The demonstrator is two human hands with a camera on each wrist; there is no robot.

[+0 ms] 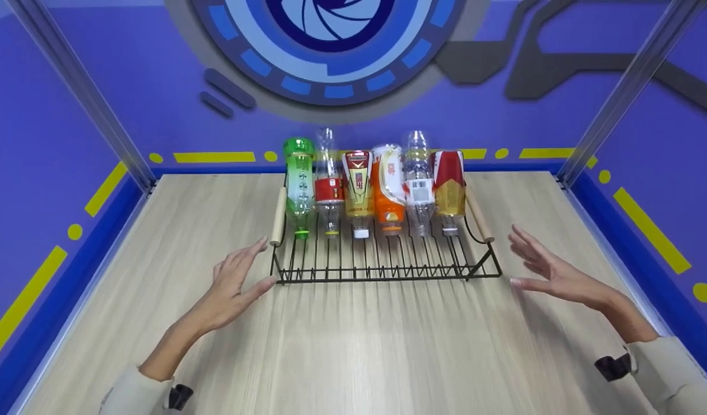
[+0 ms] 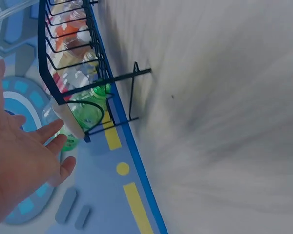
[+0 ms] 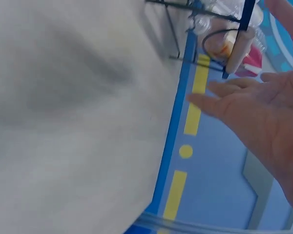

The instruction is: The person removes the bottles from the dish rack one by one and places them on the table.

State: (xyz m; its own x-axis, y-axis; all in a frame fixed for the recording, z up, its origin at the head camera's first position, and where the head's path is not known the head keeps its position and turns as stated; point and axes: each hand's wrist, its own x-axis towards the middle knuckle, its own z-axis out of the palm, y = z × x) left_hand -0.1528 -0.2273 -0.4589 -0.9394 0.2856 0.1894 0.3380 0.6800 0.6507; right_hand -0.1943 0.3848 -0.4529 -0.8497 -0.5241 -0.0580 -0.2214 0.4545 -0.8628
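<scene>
A wire rack (image 1: 382, 280) stands near the middle of the table (image 1: 359, 357), a wooden left handle (image 1: 278, 216) on its 9 o'clock side and a wooden right handle (image 1: 480, 216) on its 3 o'clock side. Six bottles lie side by side in it, caps (image 1: 361, 233) towards 6 o'clock and bases towards 12. Running from 9 to 3 o'clock they are a green bottle (image 1: 300, 181), a clear bottle with a red label (image 1: 329, 190), a red-and-gold bottle (image 1: 359, 184) with a white cap, an orange-and-white bottle (image 1: 389, 187), a clear bottle with a white label (image 1: 419, 191) and a second red-and-gold bottle (image 1: 449, 187).

The left hand (image 1: 232, 288) is between 8 and 9 o'clock of the rack, fingers wide apart from the thumb and holding nothing; its index fingertip is just beside the left handle, and whether the thumb touches the frame I cannot tell. The right hand (image 1: 552, 274) is between 3 and 4 o'clock, its fingers likewise wide, empty and clear of the right handle.

Pale sleeves (image 1: 670, 369) cover both forearms, a black piece (image 1: 612, 367) at each wrist. At 12 o'clock, beyond the table, rises a blue-purple panel (image 1: 157, 109) with yellow marks (image 1: 214, 157) low down.
</scene>
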